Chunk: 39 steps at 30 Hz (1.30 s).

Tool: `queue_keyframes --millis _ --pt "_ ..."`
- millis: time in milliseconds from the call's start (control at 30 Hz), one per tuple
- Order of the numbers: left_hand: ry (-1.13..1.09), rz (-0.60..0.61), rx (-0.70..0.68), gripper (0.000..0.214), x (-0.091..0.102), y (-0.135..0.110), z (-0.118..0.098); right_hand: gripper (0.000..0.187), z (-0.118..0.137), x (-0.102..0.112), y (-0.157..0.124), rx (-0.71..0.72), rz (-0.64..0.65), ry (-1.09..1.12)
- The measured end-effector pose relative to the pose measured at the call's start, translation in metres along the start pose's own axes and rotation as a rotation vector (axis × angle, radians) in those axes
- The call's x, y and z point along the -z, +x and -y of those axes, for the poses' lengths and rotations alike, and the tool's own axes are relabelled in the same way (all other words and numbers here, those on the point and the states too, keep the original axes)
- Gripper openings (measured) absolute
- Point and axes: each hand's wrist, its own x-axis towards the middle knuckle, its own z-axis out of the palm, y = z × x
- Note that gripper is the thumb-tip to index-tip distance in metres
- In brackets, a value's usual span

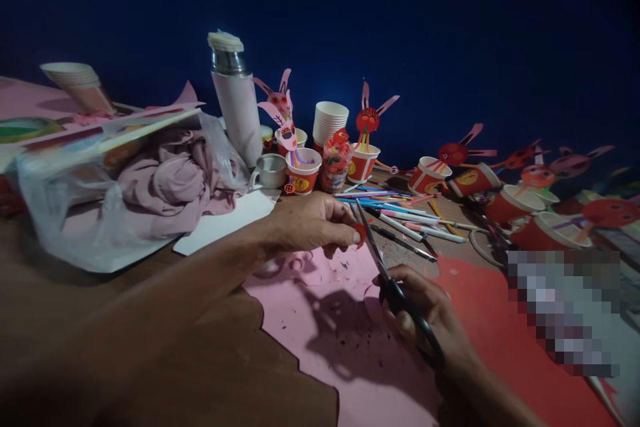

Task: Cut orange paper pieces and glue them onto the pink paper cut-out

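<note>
The small red piece (361,234) is pinched betw. thumb and fingers of my L hand (310,223), over the pink sheet (285,300). My R hand (425,300) is closed around the black handles of the scissors (397,293). Their blades have the long axis pointing up and away from me, a bit to the L; the red piece lies on the L side of them, so the L hand is nearer to it. I judge this angle betw. piece and blades matters most. Whether the blades touch it, or stand apart from each other, I can't tell, b/c they show almost edge-on. My thumb hides part of the piece, so its shape is unclear. Behind are pens (400,225), then paper cups (365,167) w/ red figures (369,120); those at far R are blurry, and a patch (560,313) below them is masked by squares.
</note>
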Motion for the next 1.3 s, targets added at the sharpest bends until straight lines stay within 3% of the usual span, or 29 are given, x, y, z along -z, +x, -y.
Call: queue_keyframes --millis 200,533,733,967,1300 --pt "-0.080 -0.031 0.045 0.016 -0.004 0.000 0.000 0.043 -0.002 0.001 -0.002 0.022 -0.033 0.009" --pt "-0.455 -0.092 0.030 0.005 -0.024 0.002 -0.003 0.039 -0.005 0.000 -0.003 0.053 -0.047 0.071" --pt "-0.444 -0.165 0.002 0.004 -0.026 0.002 -0.006 0.039 -0.004 0.000 -0.003 0.057 -0.041 0.047" --pt "-0.257 -0.233 -0.011 0.007 -0.020 -0.001 0.001 0.047 -0.001 -0.001 -0.001 0.050 -0.041 -0.038" --pt "-0.106 -0.206 0.025 0.011 -0.013 -0.001 0.003 0.048 0.005 -0.005 0.000 0.057 -0.057 -0.068"
